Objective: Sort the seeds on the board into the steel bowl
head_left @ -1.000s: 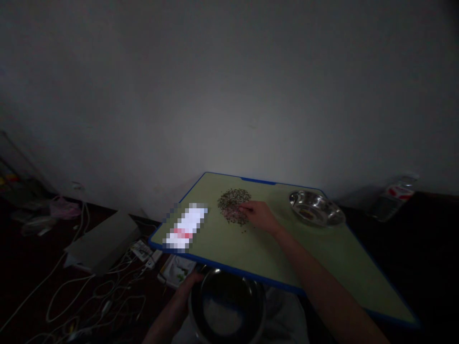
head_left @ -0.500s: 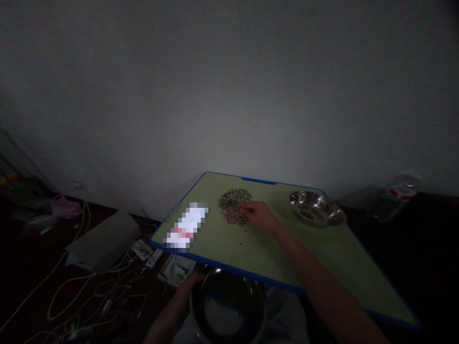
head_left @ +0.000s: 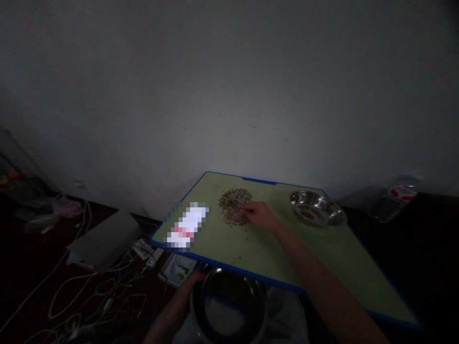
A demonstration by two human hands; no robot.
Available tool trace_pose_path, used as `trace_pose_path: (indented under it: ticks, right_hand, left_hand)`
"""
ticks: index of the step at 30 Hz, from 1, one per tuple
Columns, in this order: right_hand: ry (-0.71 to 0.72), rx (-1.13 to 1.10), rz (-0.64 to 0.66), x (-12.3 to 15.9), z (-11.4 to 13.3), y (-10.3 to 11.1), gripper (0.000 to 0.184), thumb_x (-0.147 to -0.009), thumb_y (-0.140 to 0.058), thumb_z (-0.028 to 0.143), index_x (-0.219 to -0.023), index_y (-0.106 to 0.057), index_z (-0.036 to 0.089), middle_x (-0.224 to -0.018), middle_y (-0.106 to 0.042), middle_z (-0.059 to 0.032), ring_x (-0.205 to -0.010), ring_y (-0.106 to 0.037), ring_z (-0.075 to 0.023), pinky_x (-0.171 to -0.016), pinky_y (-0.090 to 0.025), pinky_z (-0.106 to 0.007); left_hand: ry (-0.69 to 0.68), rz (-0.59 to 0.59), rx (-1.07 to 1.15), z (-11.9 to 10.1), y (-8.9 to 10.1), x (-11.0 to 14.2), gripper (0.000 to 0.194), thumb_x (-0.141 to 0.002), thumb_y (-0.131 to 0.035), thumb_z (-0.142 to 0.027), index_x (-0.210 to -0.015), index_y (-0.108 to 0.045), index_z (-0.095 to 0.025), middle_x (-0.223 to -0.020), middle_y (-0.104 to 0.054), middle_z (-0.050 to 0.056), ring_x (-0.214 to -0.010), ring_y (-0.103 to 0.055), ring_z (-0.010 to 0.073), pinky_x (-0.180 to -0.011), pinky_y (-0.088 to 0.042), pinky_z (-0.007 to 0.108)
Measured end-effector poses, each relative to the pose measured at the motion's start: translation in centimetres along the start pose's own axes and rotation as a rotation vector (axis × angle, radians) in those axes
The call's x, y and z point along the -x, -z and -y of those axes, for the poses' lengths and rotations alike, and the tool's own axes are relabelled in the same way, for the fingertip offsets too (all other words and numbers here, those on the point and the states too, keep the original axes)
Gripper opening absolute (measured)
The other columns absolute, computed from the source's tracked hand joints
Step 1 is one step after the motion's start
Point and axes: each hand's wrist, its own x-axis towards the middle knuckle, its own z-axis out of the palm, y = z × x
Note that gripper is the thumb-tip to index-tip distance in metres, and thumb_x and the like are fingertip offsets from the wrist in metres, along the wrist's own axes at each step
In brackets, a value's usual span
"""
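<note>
My right hand (head_left: 258, 214) is at the right side of a spread of small dark grains (head_left: 235, 196) on the pale green tabletop (head_left: 272, 258). Its fingers are pressed together in a pinch; what they hold, if anything, is too small and dim to name. A pinkish, see-through patch (head_left: 232, 215) shows at the near part of the grains, beside the fingertips. Below the table's near edge, my left hand (head_left: 193, 282) grips the rim of a deep metal bowl (head_left: 264, 306) over my lap. The bowl's inside is dark.
A shiny steel basin (head_left: 317, 209) stands at the table's right. A blurred-out bright rectangle (head_left: 188, 224) lies at the left. Beyond the table are a grey box (head_left: 105, 241), tangled white cables (head_left: 103, 286) and a large plastic bottle (head_left: 392, 198). A wall rises behind.
A few stray grains now lie closer to the table's near edge. Both my hands and the bowl have stayed almost in place.
</note>
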Motion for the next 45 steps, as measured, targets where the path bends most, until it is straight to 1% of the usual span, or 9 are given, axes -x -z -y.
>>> trace_pose_path:
  ticks: [7, 11, 17, 23, 33, 39, 41, 43, 45]
  right_hand:
    - [-0.017, -0.023, 0.029, -0.1, -0.1, -0.2, 0.027, -0.08, -0.043, 0.032, -0.084, -0.068, 0.021, -0.065, -0.064, -0.0001, -0.059, -0.054, -0.0111, -0.057, -0.035, -0.02]
    - [0.007, -0.025, 0.029, 0.0, 0.1, 0.1, 0.027, -0.08, -0.043, 0.032, -0.082, -0.068, 0.021, -0.065, -0.064, 0.0, -0.059, -0.053, -0.011, -0.056, -0.034, -0.02]
    - [-0.008, -0.078, 0.051, -0.1, -0.3, 0.2, 0.029, -0.079, -0.042, 0.034, -0.08, -0.068, 0.021, -0.058, -0.061, 0.0016, -0.055, -0.051, -0.01, -0.052, -0.033, -0.019]
    - [-0.022, -0.1, 0.082, -0.1, -0.9, 0.1, 0.03, -0.079, -0.043, 0.036, -0.077, -0.068, 0.019, -0.052, -0.057, 0.0024, -0.05, -0.048, -0.0091, -0.049, -0.032, -0.018]
    - [-0.038, -0.175, 0.13, 0.2, -0.3, 0.2, 0.032, -0.078, -0.043, 0.039, -0.075, -0.067, 0.018, -0.05, -0.053, 0.0025, -0.048, -0.045, -0.0086, -0.048, -0.031, -0.018]
    - [-0.033, -0.137, 0.11, 0.0, -0.4, 0.1, 0.031, -0.078, -0.044, 0.037, -0.078, -0.068, 0.017, -0.052, -0.055, 0.0015, -0.05, -0.046, -0.0087, -0.049, -0.031, -0.018]
    - [-0.022, -0.141, 0.117, -0.1, -0.5, 0.0, 0.03, -0.078, -0.045, 0.036, -0.078, -0.068, 0.016, -0.052, -0.056, 0.0011, -0.05, -0.046, -0.0088, -0.049, -0.031, -0.019]
    - [-0.02, -0.162, 0.137, -0.1, -0.7, -0.1, 0.031, -0.078, -0.044, 0.036, -0.077, -0.068, 0.016, -0.051, -0.055, 0.0012, -0.048, -0.046, -0.0086, -0.048, -0.031, -0.019]
    - [-0.031, -0.181, 0.153, -0.1, -0.8, -0.3, 0.031, -0.077, -0.045, 0.037, -0.075, -0.068, 0.016, -0.05, -0.055, 0.0013, -0.046, -0.045, -0.0084, -0.047, -0.031, -0.019]
  left_hand:
    - [0.058, 0.001, 0.032, 0.5, 0.5, -1.1, 0.014, -0.063, -0.054, -0.028, -0.063, -0.061, -0.016, -0.052, -0.064, 0.0, -0.059, -0.058, 0.019, -0.067, -0.041, 0.031]
    - [0.038, 0.005, -0.005, 1.0, 1.1, -1.7, 0.012, -0.062, -0.056, -0.027, -0.063, -0.061, -0.016, -0.054, -0.064, 0.0, -0.063, -0.059, 0.0207, -0.069, -0.04, 0.032]
    - [-0.013, 0.027, 0.008, 1.2, 0.9, -0.9, 0.02, -0.063, -0.056, -0.033, -0.07, -0.062, -0.016, -0.062, -0.067, 0.001, -0.071, -0.061, 0.0228, -0.074, -0.04, 0.034]
    - [-0.018, -0.014, -0.004, 1.2, 1.0, -1.0, 0.017, -0.063, -0.056, -0.031, -0.068, -0.062, -0.016, -0.064, -0.068, 0.001, -0.076, -0.06, 0.0223, -0.072, -0.04, 0.032]
    - [0.053, 0.007, 0.07, -0.4, -0.7, 0.7, 0.013, -0.066, -0.052, -0.025, -0.066, -0.061, -0.016, -0.051, -0.065, 0.0, -0.062, -0.061, 0.0212, -0.07, -0.041, 0.032]
    - [0.045, 0.076, 0.042, 0.7, 1.0, -1.7, 0.017, -0.062, -0.056, -0.026, -0.071, -0.063, -0.014, -0.06, -0.068, 0.003, -0.076, -0.061, 0.0255, -0.077, -0.04, 0.036]
    - [0.101, 0.106, 0.02, 1.1, 1.8, -2.8, 0.018, -0.059, -0.058, -0.026, -0.07, -0.063, -0.014, -0.061, -0.067, 0.005, -0.081, -0.06, 0.0284, -0.078, -0.04, 0.04]
    - [0.131, 0.125, -0.003, 1.4, 2.2, -3.4, 0.017, -0.058, -0.06, -0.028, -0.067, -0.063, -0.014, -0.06, -0.067, 0.005, -0.08, -0.059, 0.0298, -0.076, -0.04, 0.041]
    - [0.082, 0.133, 0.0, 1.5, 2.3, -3.5, 0.018, -0.058, -0.06, -0.031, -0.066, -0.063, -0.014, -0.057, -0.066, 0.006, -0.077, -0.059, 0.0303, -0.074, -0.041, 0.042]
